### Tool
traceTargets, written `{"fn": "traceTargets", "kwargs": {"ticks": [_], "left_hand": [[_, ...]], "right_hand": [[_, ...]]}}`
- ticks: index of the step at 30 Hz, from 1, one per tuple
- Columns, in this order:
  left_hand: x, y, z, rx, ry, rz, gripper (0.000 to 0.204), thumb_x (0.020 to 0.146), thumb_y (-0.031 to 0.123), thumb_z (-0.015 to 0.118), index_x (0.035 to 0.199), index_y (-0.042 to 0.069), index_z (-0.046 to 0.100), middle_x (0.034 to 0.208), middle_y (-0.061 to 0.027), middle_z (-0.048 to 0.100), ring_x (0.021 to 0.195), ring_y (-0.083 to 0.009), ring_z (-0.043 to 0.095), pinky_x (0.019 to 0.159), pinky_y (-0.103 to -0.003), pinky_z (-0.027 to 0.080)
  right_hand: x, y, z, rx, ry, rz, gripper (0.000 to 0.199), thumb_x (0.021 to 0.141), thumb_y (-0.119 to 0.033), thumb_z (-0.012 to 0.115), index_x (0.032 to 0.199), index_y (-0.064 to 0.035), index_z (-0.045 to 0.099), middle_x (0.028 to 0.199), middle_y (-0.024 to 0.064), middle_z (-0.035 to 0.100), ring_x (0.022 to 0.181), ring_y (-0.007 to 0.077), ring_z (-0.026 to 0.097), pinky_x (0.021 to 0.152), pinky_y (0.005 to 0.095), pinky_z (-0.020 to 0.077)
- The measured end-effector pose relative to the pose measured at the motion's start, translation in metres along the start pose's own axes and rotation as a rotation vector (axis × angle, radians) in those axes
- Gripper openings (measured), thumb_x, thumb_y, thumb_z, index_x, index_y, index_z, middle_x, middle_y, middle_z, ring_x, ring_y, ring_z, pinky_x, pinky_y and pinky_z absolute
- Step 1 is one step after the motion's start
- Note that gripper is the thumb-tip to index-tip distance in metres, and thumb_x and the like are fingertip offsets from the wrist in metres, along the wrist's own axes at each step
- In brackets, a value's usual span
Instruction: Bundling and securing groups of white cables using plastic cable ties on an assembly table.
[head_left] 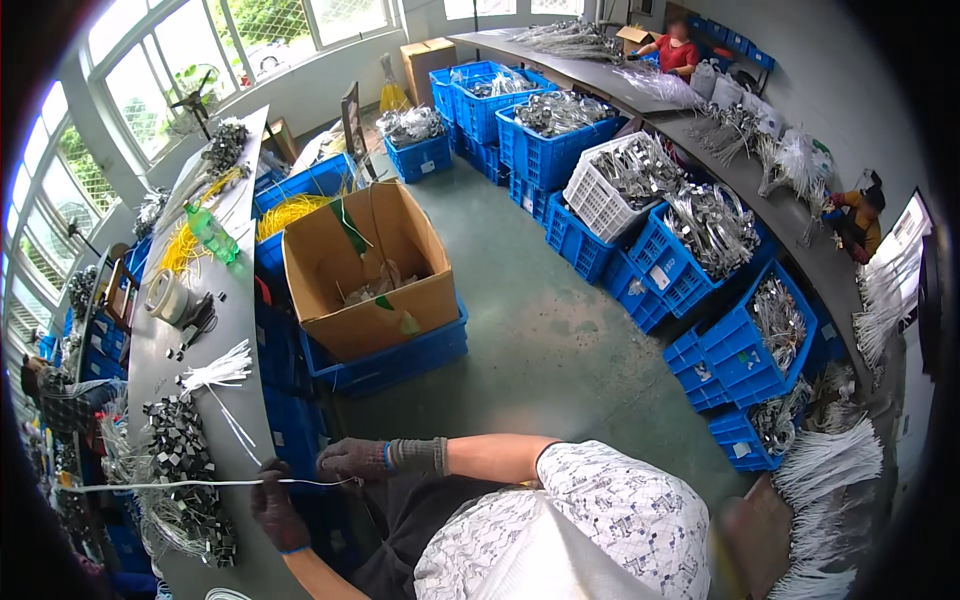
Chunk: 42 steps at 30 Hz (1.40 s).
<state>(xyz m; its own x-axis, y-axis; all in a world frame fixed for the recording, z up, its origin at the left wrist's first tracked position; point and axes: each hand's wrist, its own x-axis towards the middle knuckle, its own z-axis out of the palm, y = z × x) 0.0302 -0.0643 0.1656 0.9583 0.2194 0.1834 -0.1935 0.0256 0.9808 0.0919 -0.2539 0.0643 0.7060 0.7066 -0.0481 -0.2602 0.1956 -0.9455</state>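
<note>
Just beyond the fingers (pixel 330 462) we see a long grey workbench (pixel 245 300) running away along the left. Further off on that side, tall white-framed windows (pixel 200 50) let in daylight (greenery shows outside), with a small fan (pixel 195 105) by the glass. Ahead of the fingers we find a grey-green concrete floor (pixel 540 330), crowded with stacked blue crates (pixel 400 365). Far to their right a curved grey counter (pixel 600 75) follows the pale wall (pixel 830 70).

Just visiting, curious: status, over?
Both gloved hands, left hand and right hand, pinch a white cable taut. Pile of metal clips beside it.
</note>
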Motion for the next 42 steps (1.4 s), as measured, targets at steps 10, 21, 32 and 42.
{"fn": "traceTargets", "kwargs": {"ticks": [10,21,32,42], "left_hand": [[-0.065,-0.022,0.045,0.141,-0.075,-0.124,0.022,0.094,0.01,0.069,0.114,-0.001,0.068,0.103,-0.0054,0.07,0.099,-0.0137,0.061,0.087,-0.029,0.05],[-0.075,-0.026,-0.017,-0.112,0.328,-0.205,0.036,0.102,0.032,0.062,0.115,-0.001,0.067,0.098,-0.0097,0.071,0.09,-0.018,0.067,0.083,-0.032,0.056],[-0.088,-0.03,0.002,0.232,0.302,0.017,0.028,0.101,0.023,0.061,0.109,-0.002,0.07,0.109,-0.0122,0.071,0.099,-0.0219,0.067,0.091,-0.036,0.053],[-0.105,-0.01,0.019,0.334,0.479,0.016,0.022,0.097,0.015,0.066,0.11,-0.001,0.071,0.12,-0.0087,0.069,0.091,-0.0111,0.063,0.082,-0.027,0.051]], "right_hand": [[-0.002,-0.022,0.023,-0.269,-0.051,-0.32,0.034,0.098,-0.025,0.05,0.115,-0.0071,0.073,0.1,0.0077,0.069,0.083,0.02,0.063,0.075,0.0392,0.0539],[-0.004,-0.002,0.021,-0.246,-0.281,0.025,0.018,0.092,-0.005,0.058,0.104,0.0015,0.07,0.107,0.0124,0.069,0.093,0.0233,0.067,0.08,0.0336,0.0569],[0.031,0.007,0.033,-0.365,-0.39,-0.351,0.018,0.084,-0.008,0.067,0.101,-0.0055,0.073,0.104,0.011,0.069,0.086,0.0278,0.067,0.074,0.0368,0.0521],[0.028,-0.012,0.066,0.045,-0.488,0.201,0.036,0.081,-0.021,0.069,0.111,-0.0017,0.063,0.097,0.0155,0.067,0.084,0.0281,0.067,0.077,0.0412,0.0539]]}}
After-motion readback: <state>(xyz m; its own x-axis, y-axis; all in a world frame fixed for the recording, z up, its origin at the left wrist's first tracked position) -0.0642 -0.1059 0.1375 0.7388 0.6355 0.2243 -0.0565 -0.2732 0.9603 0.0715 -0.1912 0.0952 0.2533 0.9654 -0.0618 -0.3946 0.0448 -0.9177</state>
